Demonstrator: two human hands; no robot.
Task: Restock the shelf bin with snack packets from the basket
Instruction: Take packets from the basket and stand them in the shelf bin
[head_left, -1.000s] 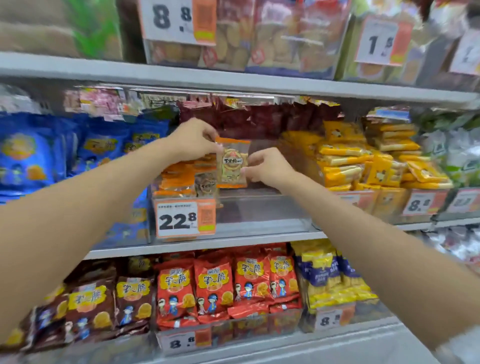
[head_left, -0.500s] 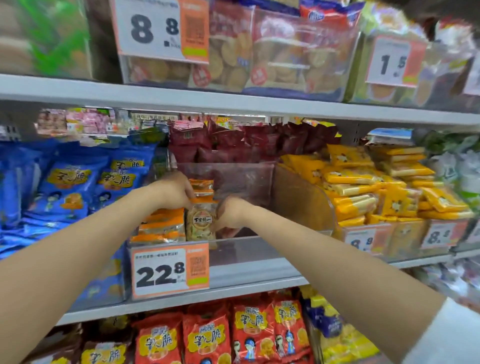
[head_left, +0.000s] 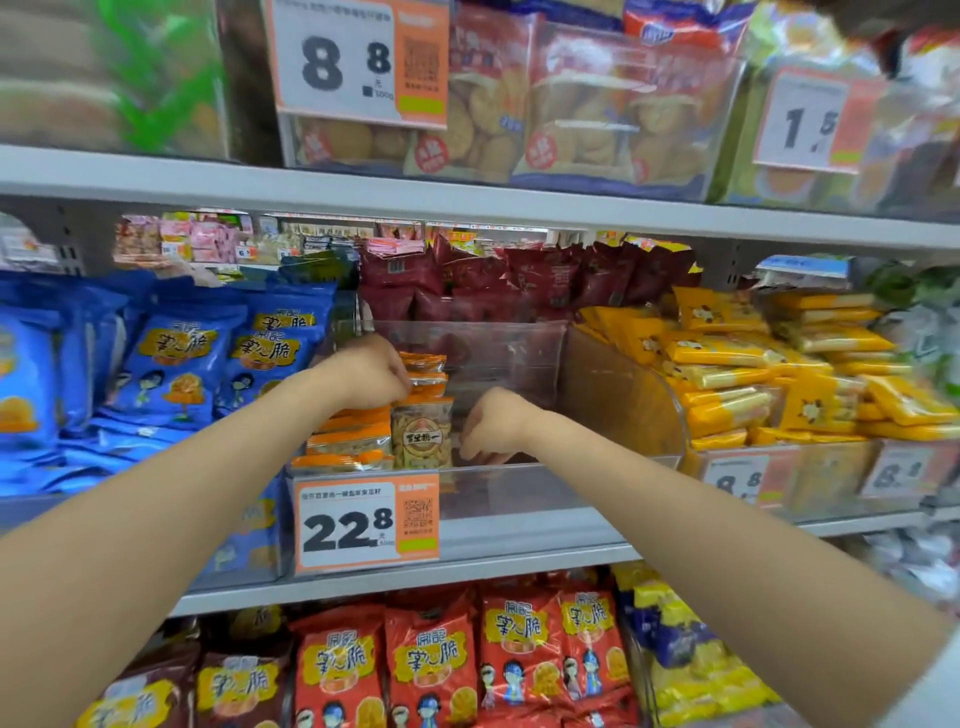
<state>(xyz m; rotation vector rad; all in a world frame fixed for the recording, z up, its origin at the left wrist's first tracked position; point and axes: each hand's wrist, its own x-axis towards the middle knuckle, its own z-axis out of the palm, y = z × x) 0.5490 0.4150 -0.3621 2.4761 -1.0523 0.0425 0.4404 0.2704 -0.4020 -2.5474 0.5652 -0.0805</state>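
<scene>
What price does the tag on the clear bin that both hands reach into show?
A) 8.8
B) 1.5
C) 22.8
C: the tag on the front of the bin, just below the left hand and right hand, reads 22.8.

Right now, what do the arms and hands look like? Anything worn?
Both forearms bare. Left hand and right hand: no gloves, watch or rings visible. White sleeve edge on the right arm at the frame corner; none seen on the left.
</scene>
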